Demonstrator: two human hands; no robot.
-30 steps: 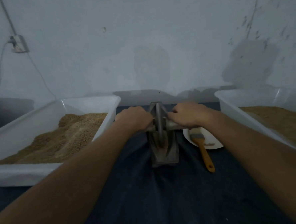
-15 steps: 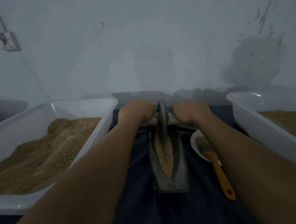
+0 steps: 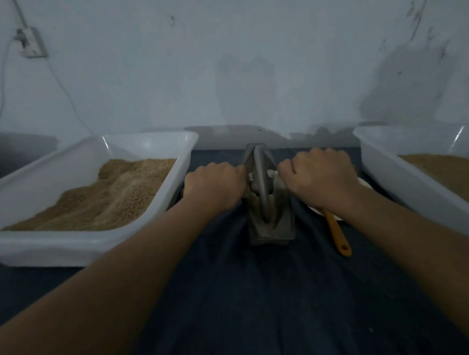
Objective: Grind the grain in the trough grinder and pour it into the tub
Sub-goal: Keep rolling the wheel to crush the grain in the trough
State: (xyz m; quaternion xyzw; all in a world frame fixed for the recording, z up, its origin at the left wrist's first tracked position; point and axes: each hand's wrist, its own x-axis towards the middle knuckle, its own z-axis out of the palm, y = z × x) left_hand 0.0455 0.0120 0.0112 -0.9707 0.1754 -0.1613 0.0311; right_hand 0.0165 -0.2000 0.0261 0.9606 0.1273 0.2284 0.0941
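1. Grey metal trough grinder (image 3: 270, 224) is set at frame centre on the dark cloth-covered table (image 3: 249, 300); its grey grinding wheel (image 3: 261, 184) stands upright in the trough.
2. Left hand (image 3: 214, 188) is clenched round the wheel's axle handle at 9 o'clock of the wheel; right hand (image 3: 320, 179) likewise at 3 o'clock.
3. White rectangular plastic tub (image 3: 67, 248) heaped with tan ground grain (image 3: 100, 202) is seen at 9 o'clock of the grinder; a second white tub (image 3: 392, 178) at 3 o'clock.
4. Orange-handled brush (image 3: 338, 234) lies just right of the grinder, partly hidden under the right wrist.
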